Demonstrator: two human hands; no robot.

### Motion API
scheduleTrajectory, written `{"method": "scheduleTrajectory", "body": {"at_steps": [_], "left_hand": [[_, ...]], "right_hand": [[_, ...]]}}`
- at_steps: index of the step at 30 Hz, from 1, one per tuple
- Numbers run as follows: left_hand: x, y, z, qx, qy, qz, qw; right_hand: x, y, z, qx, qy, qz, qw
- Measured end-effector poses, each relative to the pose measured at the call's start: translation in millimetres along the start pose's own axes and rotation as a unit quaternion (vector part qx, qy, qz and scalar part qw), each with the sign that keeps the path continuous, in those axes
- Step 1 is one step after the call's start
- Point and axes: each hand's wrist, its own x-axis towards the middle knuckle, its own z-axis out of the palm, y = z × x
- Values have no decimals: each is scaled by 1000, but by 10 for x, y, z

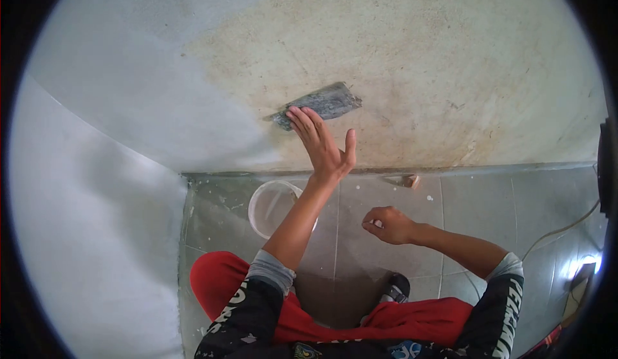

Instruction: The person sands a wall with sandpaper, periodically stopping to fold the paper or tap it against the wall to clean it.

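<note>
The outstretched fingers of my left hand [322, 147] lie flat over the left part of a crumpled, dusty grey sheet [331, 101], perhaps sandpaper, against the wall [412, 63]. The thumb of that hand points up, apart from the sheet. My right hand [388, 224] is closed above the tiled floor, away from the wall. A small pale spot shows between its fingers, but I cannot make out what it is. Below my left forearm stands a whitish round bucket [252, 211], partly hidden by the arm.
A small object with a light brown end [411, 181] lies by the wall's foot. At the left, a white side wall [96, 230] meets the floor. A cable [566, 228] runs along the right, near a bright lamp [587, 266]. My red-trousered knees [219, 278] are bent below.
</note>
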Motion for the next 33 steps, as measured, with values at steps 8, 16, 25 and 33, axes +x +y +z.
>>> {"method": "scheduleTrajectory", "body": {"at_steps": [8, 16, 25, 33], "left_hand": [[587, -90, -72, 67, 93, 50, 992], [327, -285, 58, 78, 62, 101, 990], [-223, -203, 188, 33, -55, 85, 994], [1046, 31, -474, 56, 57, 116, 990]], "right_hand": [[-535, 488, -208, 2, 93, 147, 985], [-572, 674, -171, 8, 83, 257, 963], [-580, 1013, -86, 48, 81, 315, 944], [-668, 1325, -180, -15, 97, 323, 941]]}}
